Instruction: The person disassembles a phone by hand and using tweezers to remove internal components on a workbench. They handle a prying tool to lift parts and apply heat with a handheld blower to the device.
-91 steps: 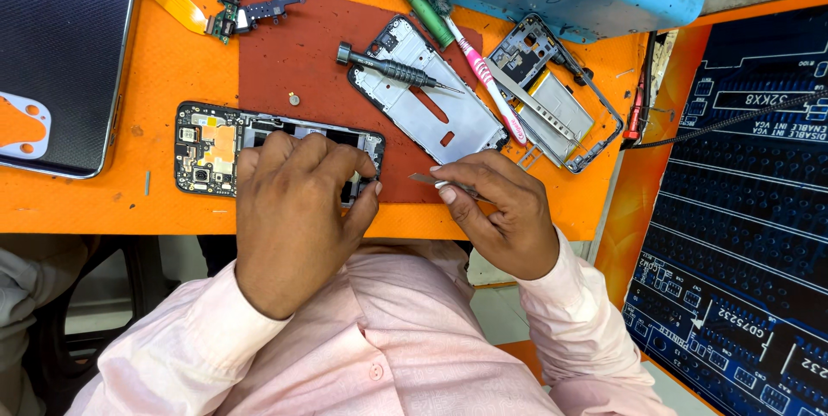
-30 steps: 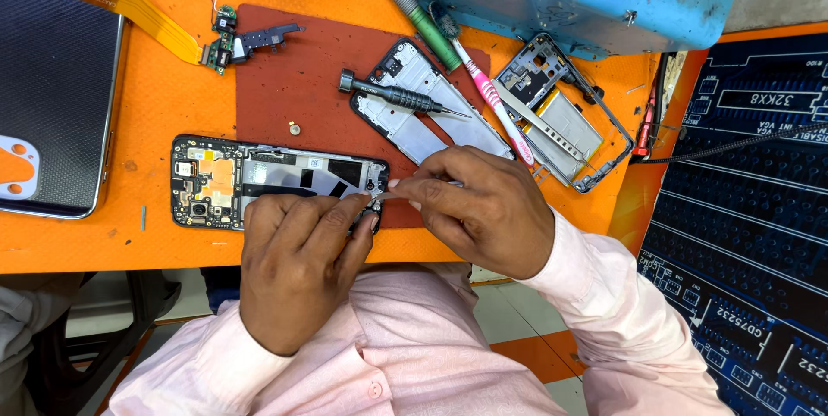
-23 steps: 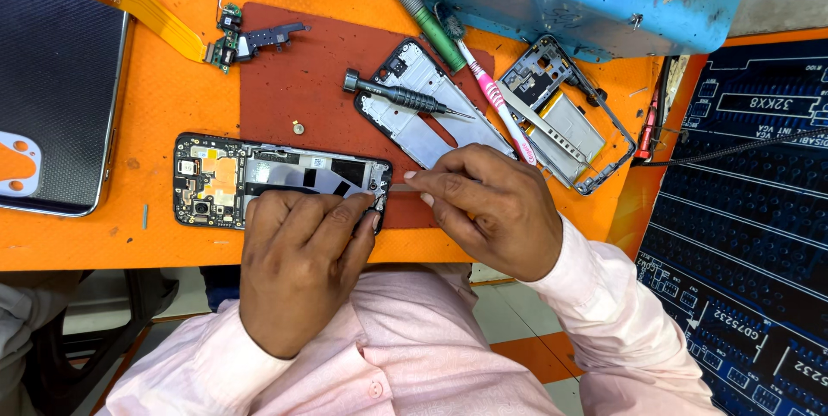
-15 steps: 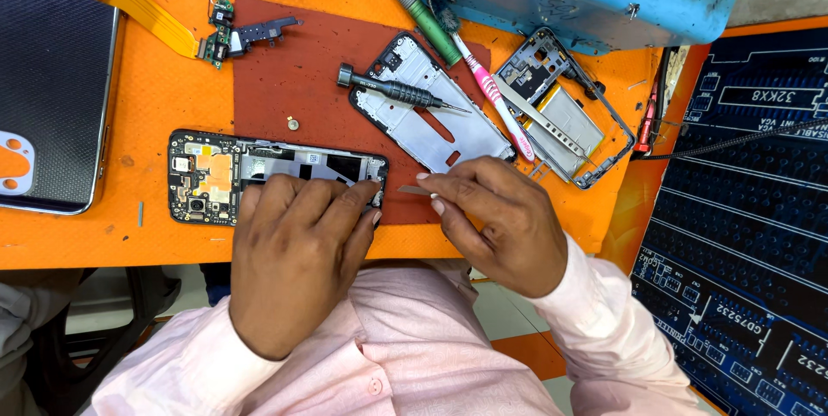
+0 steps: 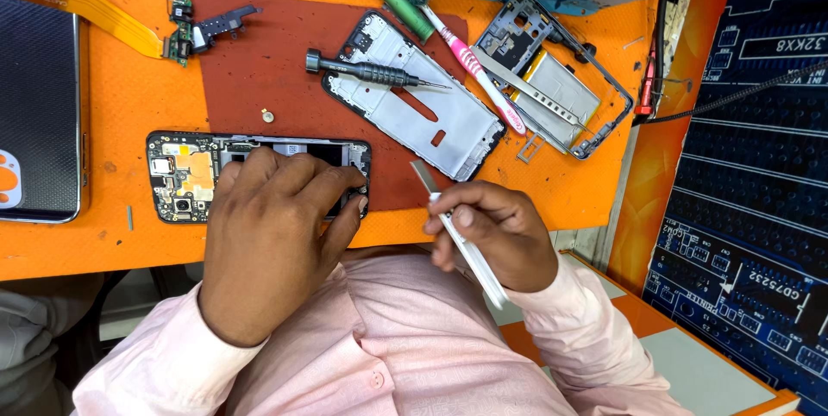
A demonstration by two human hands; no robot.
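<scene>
Pressing opened phone [image 5: 185, 176] near bench edge; right hand [image 5: 496, 235] lifts tweezers [image 5: 457, 235] clear.

Left hand [image 5: 272, 239] is pressed flat over an opened phone [image 5: 194, 173] with its circuit board showing, lying at the near edge of the orange bench [image 5: 112, 88] and half on the dark red mat [image 5: 259, 62]. Right hand [image 5: 496, 235] pinches flat metal tweezers [image 5: 457, 231] — tip up, just off the phone's right end. Further back on the mat sits a bare phone frame [image 5: 423, 114] with a screwdriver [image 5: 371, 73] across it — a pink-handled brush [image 5: 479, 75] lies beside.
</scene>
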